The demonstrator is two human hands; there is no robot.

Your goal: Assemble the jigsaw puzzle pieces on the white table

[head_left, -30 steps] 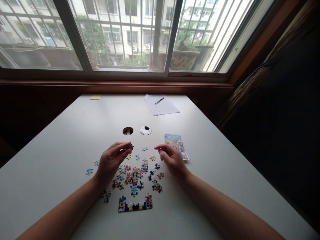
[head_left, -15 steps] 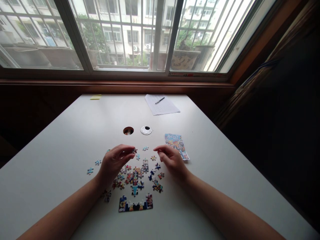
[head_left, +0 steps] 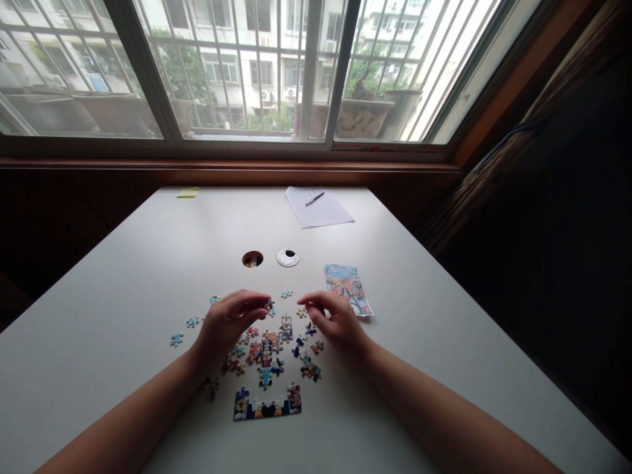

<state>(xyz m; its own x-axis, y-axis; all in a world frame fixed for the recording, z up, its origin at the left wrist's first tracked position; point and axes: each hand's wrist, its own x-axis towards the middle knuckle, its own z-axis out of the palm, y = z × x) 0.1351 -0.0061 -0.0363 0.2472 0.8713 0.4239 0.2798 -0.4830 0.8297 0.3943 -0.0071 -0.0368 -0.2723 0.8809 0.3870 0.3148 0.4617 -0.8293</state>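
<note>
Between the thumb and fingertips of my left hand (head_left: 231, 322) is a small jigsaw piece (head_left: 268, 303), held above the table. My right hand (head_left: 338, 322) hovers to the right of it, thumb and forefinger apart, with nothing visible between them. Below and between the hands lie several loose jigsaw pieces (head_left: 310, 368), some joined into a small cluster (head_left: 267, 345). Closer to me rests a joined strip of puzzle (head_left: 267, 411) with raised corners at both ends. A colourful picture sheet (head_left: 348, 289) lies just beyond my right hand.
The white table (head_left: 123, 276) has a round cable hole (head_left: 252, 259) with its loose round cover (head_left: 288, 257) beside it. Paper sheets (head_left: 326, 214) with a pen (head_left: 315, 199) lie at the far edge, and a yellow note (head_left: 188, 193) at far left. A barred window stands behind.
My left hand, still pinching the piece, has lowered slightly. My right hand has shifted a little left, toward it. The pieces on the table stay put.
</note>
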